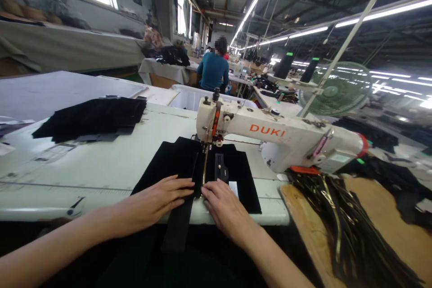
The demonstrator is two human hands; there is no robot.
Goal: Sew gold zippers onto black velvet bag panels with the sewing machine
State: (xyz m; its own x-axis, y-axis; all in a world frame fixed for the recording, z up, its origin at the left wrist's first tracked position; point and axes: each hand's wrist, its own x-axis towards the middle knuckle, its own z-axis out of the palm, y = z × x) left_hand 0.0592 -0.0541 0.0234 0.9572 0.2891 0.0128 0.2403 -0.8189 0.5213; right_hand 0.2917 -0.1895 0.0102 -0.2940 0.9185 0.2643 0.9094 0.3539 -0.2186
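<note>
We had black fabric [162,166] partly under the sewing machine [236,121]. Our left hand [160,199] lay flat on it, fingers parted; our right hand [225,207] touched the gold zipper [204,167], whether pinching we couldn't tell.

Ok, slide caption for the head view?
Left hand and right hand on black fabric with gold zipper, at a sewing machine.

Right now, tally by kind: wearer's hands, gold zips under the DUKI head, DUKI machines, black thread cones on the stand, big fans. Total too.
Hands: 2 (left hand, right hand)
Gold zip: 1
Sewing machine: 1
Thread cones: 2
Fan: 1
Total: 7
</note>
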